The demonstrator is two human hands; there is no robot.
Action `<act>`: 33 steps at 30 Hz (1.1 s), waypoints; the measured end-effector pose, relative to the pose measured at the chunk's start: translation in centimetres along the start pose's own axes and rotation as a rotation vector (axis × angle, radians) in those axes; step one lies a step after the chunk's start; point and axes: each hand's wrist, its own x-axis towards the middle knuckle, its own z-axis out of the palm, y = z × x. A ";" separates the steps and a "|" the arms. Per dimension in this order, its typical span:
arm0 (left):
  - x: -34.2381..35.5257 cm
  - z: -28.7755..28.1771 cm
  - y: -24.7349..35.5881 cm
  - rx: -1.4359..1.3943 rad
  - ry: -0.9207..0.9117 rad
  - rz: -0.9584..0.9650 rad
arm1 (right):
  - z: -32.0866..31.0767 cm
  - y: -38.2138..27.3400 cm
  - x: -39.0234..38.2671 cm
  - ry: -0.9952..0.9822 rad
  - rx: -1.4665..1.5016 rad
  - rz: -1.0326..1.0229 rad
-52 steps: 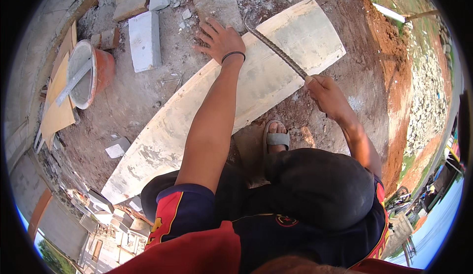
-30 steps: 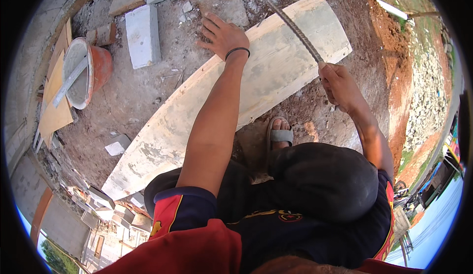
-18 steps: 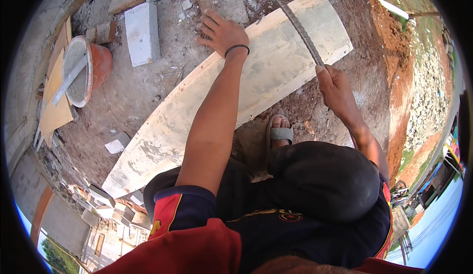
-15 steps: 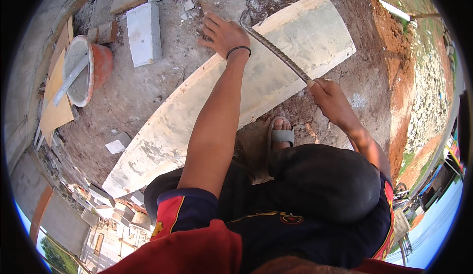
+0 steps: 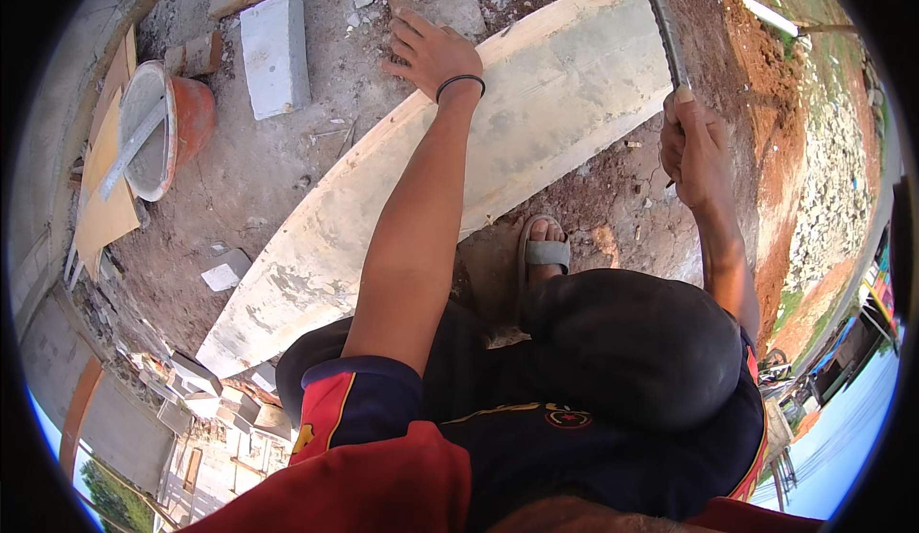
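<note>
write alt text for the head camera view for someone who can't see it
A person's right hand grips a metal bar near one end of a long pale board, while the left hand rests at the board's far edge. An orange bucket and a white block stand on the ground to the left.

Illumination: bright daylight. The pale board (image 5: 555, 83) and central ground (image 5: 287, 174) receive soft, even shade. Direct sun strikes the gravel (image 5: 831, 183) near 3 o'clock; the debris area (image 5: 215, 461) between 7 and 8 o'clock approaches overexposure. Fisheye distortion bends straight edges toward the dark rim.
</note>
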 end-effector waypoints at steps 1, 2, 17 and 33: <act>-0.2 0.2 -0.5 0.002 -0.001 -0.010 | 0.1 -0.4 0.4 0.045 0.059 -0.138; -0.3 0.2 -0.7 0.001 -0.002 -0.014 | 0.1 -0.6 0.8 0.049 0.101 -0.212; -0.6 0.3 -0.1 -0.042 -0.048 -0.006 | 2.3 3.8 -1.0 0.045 0.095 -0.127; -6.6 -3.4 -2.2 -0.223 -0.001 0.305 | -0.3 5.6 -1.7 -0.003 0.010 0.120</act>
